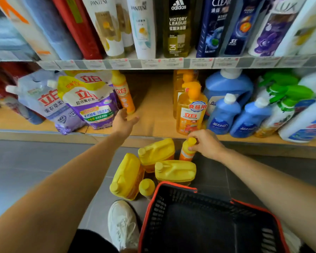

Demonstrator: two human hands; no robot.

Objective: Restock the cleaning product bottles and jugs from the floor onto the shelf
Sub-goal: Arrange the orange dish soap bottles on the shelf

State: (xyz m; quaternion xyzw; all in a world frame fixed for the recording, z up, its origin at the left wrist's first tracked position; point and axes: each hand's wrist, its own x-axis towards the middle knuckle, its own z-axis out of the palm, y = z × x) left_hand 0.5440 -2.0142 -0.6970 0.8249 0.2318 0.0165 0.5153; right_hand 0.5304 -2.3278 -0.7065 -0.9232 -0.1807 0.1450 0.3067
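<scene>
Where yellow jugs [175,170] crowd the floor [26,170], a basket [179,186] stands just beside.

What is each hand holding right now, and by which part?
The right hand grips the small orange bottle by its yellow cap; the left hand holds nothing.

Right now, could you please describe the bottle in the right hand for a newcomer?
Yellow jugs sit on the floor below the bottom shelf. Beside the rearmost, the right hand grips a bottle: slim and orange, unlike the jugs.
</scene>
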